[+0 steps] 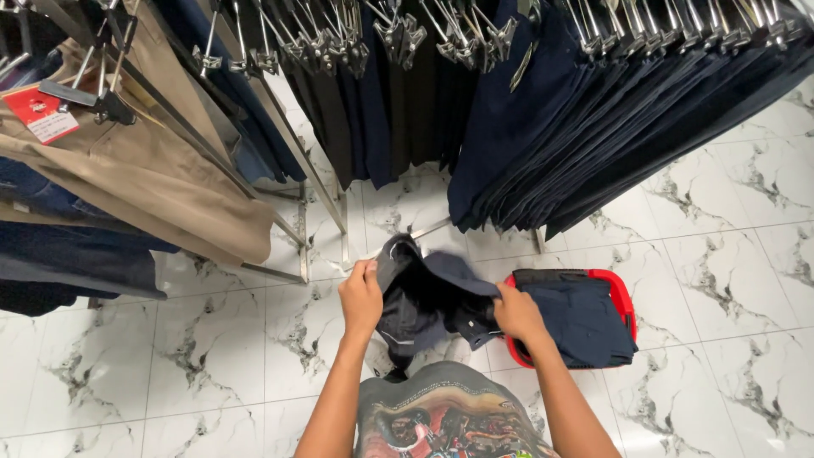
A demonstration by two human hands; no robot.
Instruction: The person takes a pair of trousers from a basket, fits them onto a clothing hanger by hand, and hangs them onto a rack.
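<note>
Head view, looking down at a person standing on a white marble-patterned floor among clothes racks. The left hand pinches the upper edge of a pair of dark navy trousers, thumb over the waistband; the right hand is closed on the same garment lower down at its right side. Held by two separate points at waist height, the trousers hang slack and bunched between the hands, clear of the floor, so the cloth can be turned and its waist found. Just right of the right hand, a red basket sits on the floor with more folded navy cloth piled in it and spilling past its rim, within arm's reach. Above, rows of navy trousers hang from metal clip hangers, waistbands clamped. At left, tan trousers hang on another rack, a red tag clipped on top.
</note>
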